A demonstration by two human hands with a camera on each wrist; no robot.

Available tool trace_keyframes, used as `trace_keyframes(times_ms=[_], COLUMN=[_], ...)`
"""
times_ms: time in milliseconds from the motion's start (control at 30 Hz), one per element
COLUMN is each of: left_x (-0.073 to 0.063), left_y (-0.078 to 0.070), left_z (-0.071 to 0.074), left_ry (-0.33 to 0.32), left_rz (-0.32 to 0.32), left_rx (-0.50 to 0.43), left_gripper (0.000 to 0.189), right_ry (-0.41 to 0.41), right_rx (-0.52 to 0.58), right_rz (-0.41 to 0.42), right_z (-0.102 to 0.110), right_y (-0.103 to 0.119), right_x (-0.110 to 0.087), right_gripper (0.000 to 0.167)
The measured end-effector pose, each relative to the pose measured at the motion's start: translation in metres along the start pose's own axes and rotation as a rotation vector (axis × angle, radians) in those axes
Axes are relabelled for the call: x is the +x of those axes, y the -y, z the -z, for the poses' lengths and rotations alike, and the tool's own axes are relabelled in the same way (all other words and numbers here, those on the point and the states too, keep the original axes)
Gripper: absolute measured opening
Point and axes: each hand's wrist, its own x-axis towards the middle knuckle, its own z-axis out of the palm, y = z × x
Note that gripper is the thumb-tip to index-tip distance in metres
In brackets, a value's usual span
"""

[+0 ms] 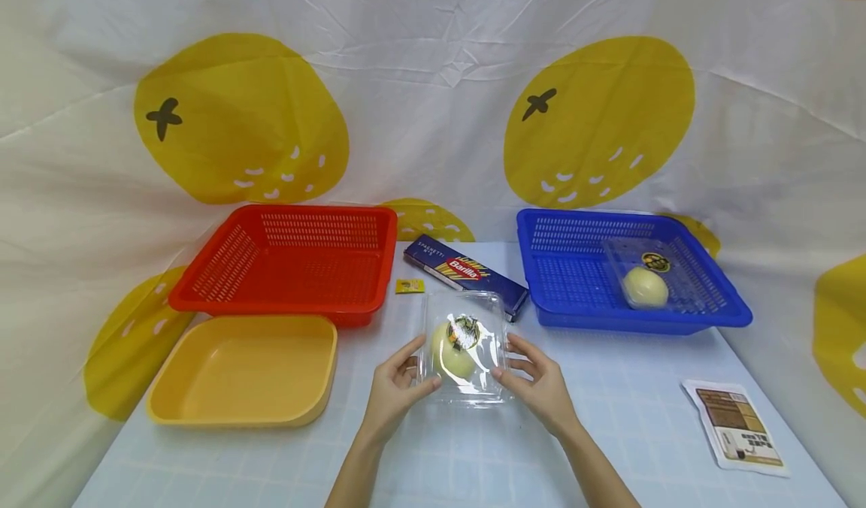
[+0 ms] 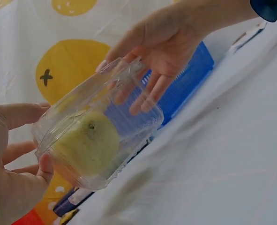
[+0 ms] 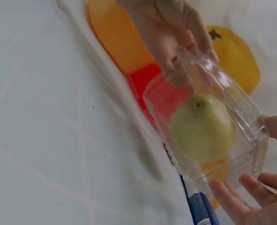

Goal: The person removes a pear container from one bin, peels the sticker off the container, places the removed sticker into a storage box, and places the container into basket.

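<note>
A clear plastic clamshell box (image 1: 467, 391) with a round dark label is held between my two hands over the middle of the table. Inside it lies one round, pale yellow-green fruit (image 2: 87, 143), its small dark end mark visible in both wrist views. My left hand (image 1: 398, 395) grips the box's left side, thumb on the near edge and fingers round the side. On the opposite side my right hand (image 1: 541, 388) holds it the same way. The box appears tilted and lifted off the table, with a shadow below in the wrist views.
A navy spaghetti box (image 1: 497, 286) and a small yellow packet (image 1: 409, 286) lie behind the hands. To the left stand a red basket (image 1: 379, 267) and an orange-yellow tub (image 1: 325, 369). A blue basket (image 1: 561, 320) holds a similar clamshell (image 1: 676, 279). A pouch (image 1: 737, 425) lies at right.
</note>
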Motion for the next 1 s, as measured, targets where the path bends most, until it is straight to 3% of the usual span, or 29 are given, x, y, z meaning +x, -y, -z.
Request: trace_keyframes(times_ms=[467, 700, 1000], left_x=[-0.015, -0.018, -0.016], left_y=[0.017, 0.016, 0.015], left_z=[0.017, 0.021, 0.023], left_ry=[-0.024, -0.047, -0.058], left_rz=[0.034, 0.02, 0.062], left_rx=[0.033, 0.092, 0.136], left_gripper=[0.066, 0.063, 0.061], right_ry=[0.036, 0.045, 0.067], right_rx=[0.013, 0.012, 0.001], right_rz=[-0.066, -0.096, -0.15], right_z=[-0.017, -0.023, -0.024], right_y=[-0.015, -0.015, -0.013], right_x=[-0.009, -0.009, -0.008], right_gripper=[0.066, 0.065, 0.068])
